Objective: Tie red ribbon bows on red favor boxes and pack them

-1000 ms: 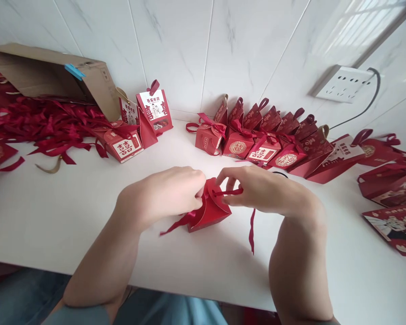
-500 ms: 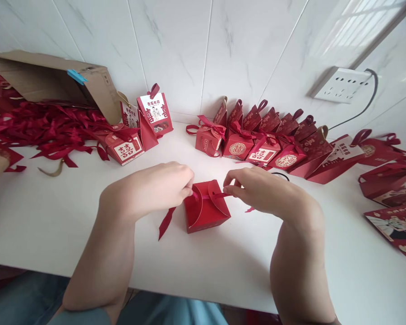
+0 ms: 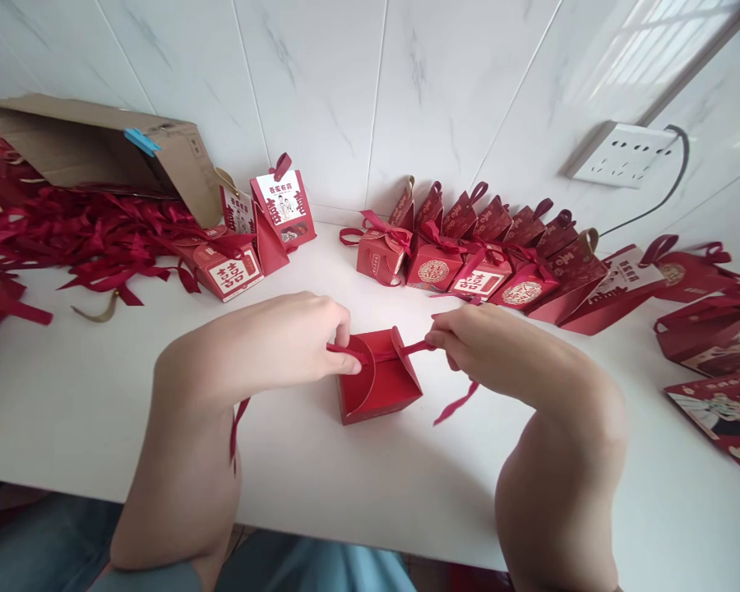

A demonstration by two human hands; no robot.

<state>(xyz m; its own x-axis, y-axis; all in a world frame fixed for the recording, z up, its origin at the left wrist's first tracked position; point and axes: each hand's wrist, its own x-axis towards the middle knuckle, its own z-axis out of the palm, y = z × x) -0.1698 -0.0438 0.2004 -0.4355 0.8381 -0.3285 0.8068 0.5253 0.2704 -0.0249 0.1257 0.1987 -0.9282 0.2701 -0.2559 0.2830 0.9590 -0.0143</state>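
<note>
A small red gift box (image 3: pixel 386 399) stands on the white table in front of me, its curved top flaps partly folded in. A dark red ribbon (image 3: pixel 414 348) runs through the flaps across the top. My left hand (image 3: pixel 326 333) is closed on the ribbon at the left flap, the thumb lying against the box. Pinched in the fingers of my right hand (image 3: pixel 460 337) is the ribbon's other side, pulled out to the right. One loose end dangles below the right hand; the other shows beside my left forearm.
Several red gift boxes (image 3: pixel 432 267) line the wall at the back right. A heap of red ribbons (image 3: pixel 99 234) and an open cardboard box (image 3: pixel 178 156) are at the left. A power strip (image 3: pixel 629 154) is on the wall. More red boxes (image 3: pixel 719 337) stand at the right.
My right hand has drawn the ribbon further right, lifting the right flap. My left thumb has come onto the left flap. At the far left, another person's hand has gone out of view.
</note>
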